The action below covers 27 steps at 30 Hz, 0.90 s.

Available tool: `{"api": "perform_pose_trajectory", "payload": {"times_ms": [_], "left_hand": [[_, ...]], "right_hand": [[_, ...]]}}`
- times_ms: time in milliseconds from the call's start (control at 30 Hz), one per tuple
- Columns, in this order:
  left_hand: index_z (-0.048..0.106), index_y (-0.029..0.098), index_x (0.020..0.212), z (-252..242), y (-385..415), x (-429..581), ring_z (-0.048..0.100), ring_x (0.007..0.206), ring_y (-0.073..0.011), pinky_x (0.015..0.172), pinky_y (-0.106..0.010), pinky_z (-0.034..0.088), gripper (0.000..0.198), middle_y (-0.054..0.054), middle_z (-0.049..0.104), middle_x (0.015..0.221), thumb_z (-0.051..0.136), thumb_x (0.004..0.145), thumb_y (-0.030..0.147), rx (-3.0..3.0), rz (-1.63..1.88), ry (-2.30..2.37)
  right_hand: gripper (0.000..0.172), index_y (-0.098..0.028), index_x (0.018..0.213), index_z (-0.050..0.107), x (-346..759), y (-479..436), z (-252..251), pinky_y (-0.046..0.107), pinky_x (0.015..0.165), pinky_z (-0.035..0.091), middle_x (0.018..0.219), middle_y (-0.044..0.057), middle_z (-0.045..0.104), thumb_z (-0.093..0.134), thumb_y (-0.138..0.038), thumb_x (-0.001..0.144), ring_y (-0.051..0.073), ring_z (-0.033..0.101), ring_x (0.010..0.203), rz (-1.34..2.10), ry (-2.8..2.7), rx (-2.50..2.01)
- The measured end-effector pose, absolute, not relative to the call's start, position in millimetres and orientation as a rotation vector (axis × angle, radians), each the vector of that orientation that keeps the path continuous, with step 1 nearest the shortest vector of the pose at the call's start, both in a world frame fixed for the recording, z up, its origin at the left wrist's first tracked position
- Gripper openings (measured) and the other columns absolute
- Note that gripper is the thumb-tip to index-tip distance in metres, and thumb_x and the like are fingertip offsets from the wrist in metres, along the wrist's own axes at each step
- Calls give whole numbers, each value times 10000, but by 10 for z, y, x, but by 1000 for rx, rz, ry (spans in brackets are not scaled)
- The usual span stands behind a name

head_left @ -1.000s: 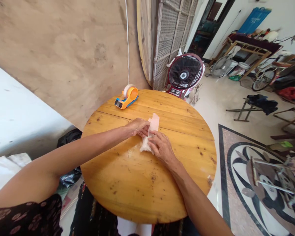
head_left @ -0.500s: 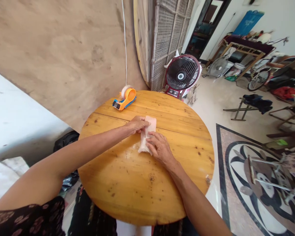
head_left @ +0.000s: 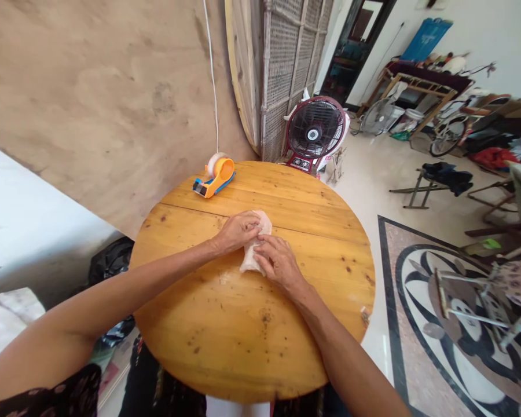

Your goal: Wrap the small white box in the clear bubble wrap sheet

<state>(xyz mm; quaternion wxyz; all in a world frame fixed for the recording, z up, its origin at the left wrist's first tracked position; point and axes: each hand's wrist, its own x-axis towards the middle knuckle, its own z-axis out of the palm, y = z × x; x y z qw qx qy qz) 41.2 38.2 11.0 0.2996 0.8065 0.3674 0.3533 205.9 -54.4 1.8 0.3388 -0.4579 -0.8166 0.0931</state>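
Observation:
A small pale, whitish-pink folded piece of plastic or cloth (head_left: 250, 256) lies near the middle of a round wooden table (head_left: 226, 324). My left hand (head_left: 238, 230) is curled over its far end, fingers pressing and pinching it. My right hand (head_left: 278, 262) rests on its right side, fingers bent and holding it down. Both hands touch each other over the piece, and most of it is hidden beneath them.
An orange and blue tape dispenser (head_left: 214, 176) sits at the table's far edge by the plywood wall. Beyond stand a red floor fan (head_left: 315, 130), a wicker screen (head_left: 289, 63), and clutter on the tiled floor at right. A dark bag (head_left: 108, 260) lies left of the table.
The piece's far end, which stuck out flat a second ago, has been folded in under my left hand. Both hands have closed in together over it.

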Motion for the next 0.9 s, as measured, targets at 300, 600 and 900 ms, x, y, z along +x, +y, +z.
{"api": "perform_pose_trajectory", "payload": {"times_ms": [300,600,900], "left_hand": [[653,152,719,33,563,487,621,960,-187,869,-285,465,184,-66,687,962,530,757,284,1943,996,1076],[436,175,547,82,617,585,383,512,-90,482,-212,297,324,46,388,527,493,769,404,1791,824,1204],[617,142,659,-24,879,623,484,543,-110,499,-208,347,137,18,563,584,551,662,262,1809,696,1341]], "right_hand": [[149,-217,956,676,2063,-546,36,424,920,439,1225,85,643,545,-266,905,250,575,1103,257,-2125,-1193],[144,-209,954,674,2064,-547,39,418,924,435,1226,91,643,549,-260,904,248,572,1114,261,-2122,-1178],[165,-218,972,683,2068,-550,45,418,937,430,1230,95,637,540,-269,906,241,563,1118,303,-2126,-1211]]}}
